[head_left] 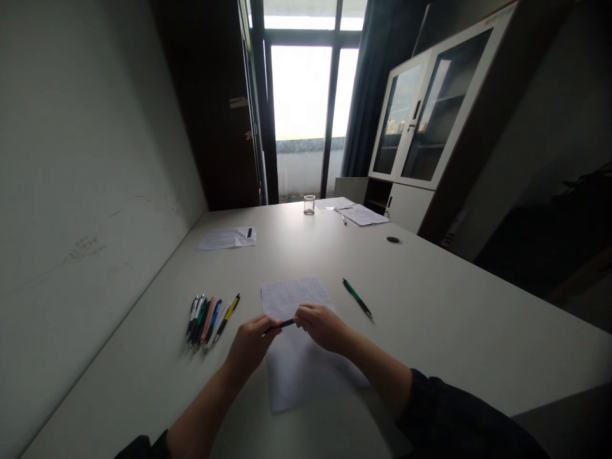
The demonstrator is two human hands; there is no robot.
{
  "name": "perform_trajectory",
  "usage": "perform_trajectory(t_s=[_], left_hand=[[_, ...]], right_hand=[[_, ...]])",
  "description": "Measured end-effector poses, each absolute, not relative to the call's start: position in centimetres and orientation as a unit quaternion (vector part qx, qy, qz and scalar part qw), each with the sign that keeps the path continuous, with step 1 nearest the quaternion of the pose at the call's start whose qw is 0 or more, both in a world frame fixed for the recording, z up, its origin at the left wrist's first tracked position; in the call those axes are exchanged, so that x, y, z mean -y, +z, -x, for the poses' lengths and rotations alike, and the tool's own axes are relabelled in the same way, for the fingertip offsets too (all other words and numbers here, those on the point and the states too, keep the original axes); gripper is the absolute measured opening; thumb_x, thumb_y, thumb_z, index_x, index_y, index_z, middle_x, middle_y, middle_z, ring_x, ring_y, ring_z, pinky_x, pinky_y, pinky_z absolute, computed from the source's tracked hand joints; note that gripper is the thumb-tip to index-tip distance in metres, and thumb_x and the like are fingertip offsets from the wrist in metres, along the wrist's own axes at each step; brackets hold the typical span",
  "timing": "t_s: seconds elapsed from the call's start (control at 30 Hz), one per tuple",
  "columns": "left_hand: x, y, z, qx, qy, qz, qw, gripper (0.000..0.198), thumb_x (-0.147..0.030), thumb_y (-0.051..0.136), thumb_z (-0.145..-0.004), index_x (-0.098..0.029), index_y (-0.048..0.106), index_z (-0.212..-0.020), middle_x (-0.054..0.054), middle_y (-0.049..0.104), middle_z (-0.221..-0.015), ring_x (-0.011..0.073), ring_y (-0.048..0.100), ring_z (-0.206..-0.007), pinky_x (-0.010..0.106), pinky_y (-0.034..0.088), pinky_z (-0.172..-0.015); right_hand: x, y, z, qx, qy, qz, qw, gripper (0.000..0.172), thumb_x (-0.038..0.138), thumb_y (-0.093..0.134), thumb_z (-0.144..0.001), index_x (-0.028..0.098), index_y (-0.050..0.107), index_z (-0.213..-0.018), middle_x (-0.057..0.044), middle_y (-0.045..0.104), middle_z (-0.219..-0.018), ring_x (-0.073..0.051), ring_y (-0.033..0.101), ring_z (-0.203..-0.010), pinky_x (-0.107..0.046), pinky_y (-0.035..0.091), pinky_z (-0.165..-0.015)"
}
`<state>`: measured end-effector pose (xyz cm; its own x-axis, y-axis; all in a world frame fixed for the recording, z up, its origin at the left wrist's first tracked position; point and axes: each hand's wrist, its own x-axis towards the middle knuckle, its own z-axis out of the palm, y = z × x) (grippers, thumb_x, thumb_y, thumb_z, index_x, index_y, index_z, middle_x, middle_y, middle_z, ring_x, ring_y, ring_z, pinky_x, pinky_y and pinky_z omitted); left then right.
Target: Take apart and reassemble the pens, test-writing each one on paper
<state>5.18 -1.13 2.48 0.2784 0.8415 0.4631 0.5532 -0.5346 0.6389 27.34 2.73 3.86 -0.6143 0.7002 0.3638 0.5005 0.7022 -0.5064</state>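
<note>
Both of my hands hold a dark pen [287,323] level above a sheet of paper [296,376]. My left hand [253,338] pinches one end, and my right hand [321,324] is closed round the other end. Lines of handwriting cover the upper part of the sheet; its lower part looks blank. To the right of the paper lies a green and black pen [357,298]. A row of several pens [205,320] in white, green, pink, blue and yellow lies left of my left hand.
A clear glass [309,205] stands near the table's far edge. Papers [363,215] with a pen [343,219] lie at the back right, and another sheet [222,239] with a dark strip lies at the back left. A wall borders the table's left side. A round cable hole [393,240] is at right.
</note>
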Motion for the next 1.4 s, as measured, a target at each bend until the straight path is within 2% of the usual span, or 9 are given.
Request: perform_trajectory(t_s=[0.23, 0.4, 0.5, 0.7, 1.13, 1.23, 1.4], left_hand=[[1.1, 2.3, -5.3, -0.458, 0.399, -0.778, 0.162, 0.009, -0.016, 0.064, -0.085, -0.021, 0.069, -0.091, 0.005, 0.072, -0.089, 0.0182, 0.068, -0.082, 0.026, 0.053, -0.076], [1.0, 2.3, -5.2, -0.468, 0.399, -0.769, 0.172, 0.015, -0.018, 0.066, -0.084, -0.021, 0.068, -0.099, 0.005, 0.072, -0.093, 0.0180, 0.068, -0.082, 0.026, 0.054, -0.074], [1.0, 2.6, -5.1, -0.470, 0.398, -0.768, 0.174, 0.017, -0.023, 0.064, -0.087, -0.022, 0.069, -0.103, 0.006, 0.072, -0.096, 0.0189, 0.069, -0.085, 0.027, 0.054, -0.076], [0.9, 2.5, -4.9, -0.469, 0.388, -0.775, 0.168, 0.012, -0.023, 0.063, -0.087, -0.022, 0.071, -0.096, 0.005, 0.072, -0.091, 0.0190, 0.068, -0.083, 0.027, 0.053, -0.074], [1.0, 2.4, -4.7, -0.478, 0.375, -0.787, 0.107, 0.011, -0.018, 0.066, -0.084, -0.023, 0.072, -0.091, 0.004, 0.070, -0.086, 0.0188, 0.066, -0.080, 0.026, 0.050, -0.072], [0.9, 2.3, -4.7, -0.485, 0.376, -0.783, 0.102, 0.011, -0.018, 0.065, -0.085, -0.023, 0.072, -0.092, 0.004, 0.070, -0.087, 0.0188, 0.066, -0.080, 0.026, 0.050, -0.072], [1.0, 2.4, -5.1, -0.478, 0.368, -0.788, 0.119, 0.010, -0.021, 0.066, -0.085, -0.025, 0.072, -0.091, 0.003, 0.071, -0.087, 0.0184, 0.067, -0.081, 0.026, 0.051, -0.074]], right_hand=[[-2.7, 4.2, -27.3, 0.865, 0.221, 0.345, 0.290, 0.027, 0.022, 0.047, -0.098, 0.017, 0.060, -0.075, -0.001, 0.060, -0.072, -0.012, 0.053, -0.062, -0.022, 0.039, -0.060], [-2.7, 4.7, -27.6, 0.865, 0.202, 0.349, 0.300, 0.025, 0.021, 0.048, -0.098, 0.017, 0.061, -0.077, -0.002, 0.061, -0.075, -0.012, 0.053, -0.064, -0.023, 0.040, -0.061], [-3.0, 4.9, -28.1, 0.864, 0.183, 0.354, 0.308, 0.022, 0.021, 0.048, -0.097, 0.018, 0.063, -0.082, -0.003, 0.063, -0.080, -0.013, 0.055, -0.067, -0.024, 0.042, -0.064], [-3.3, 5.0, -28.6, 0.870, 0.167, 0.347, 0.308, 0.015, 0.024, 0.051, -0.097, 0.020, 0.065, -0.093, -0.005, 0.065, -0.088, -0.015, 0.059, -0.076, -0.025, 0.044, -0.069], [-3.0, 4.7, -28.2, 0.857, 0.242, 0.339, 0.304, 0.023, 0.016, 0.051, -0.094, 0.017, 0.064, -0.075, -0.002, 0.063, -0.073, -0.013, 0.056, -0.064, -0.024, 0.044, -0.061], [-2.9, 4.7, -28.1, 0.858, 0.236, 0.342, 0.302, 0.025, 0.019, 0.051, -0.095, 0.017, 0.066, -0.076, -0.003, 0.064, -0.073, -0.013, 0.058, -0.065, -0.024, 0.044, -0.062], [-3.0, 4.5, -28.0, 0.883, 0.177, 0.336, 0.275, 0.017, 0.033, 0.061, -0.092, 0.020, 0.072, -0.089, -0.004, 0.068, -0.085, -0.015, 0.061, -0.073, -0.026, 0.046, -0.066]])
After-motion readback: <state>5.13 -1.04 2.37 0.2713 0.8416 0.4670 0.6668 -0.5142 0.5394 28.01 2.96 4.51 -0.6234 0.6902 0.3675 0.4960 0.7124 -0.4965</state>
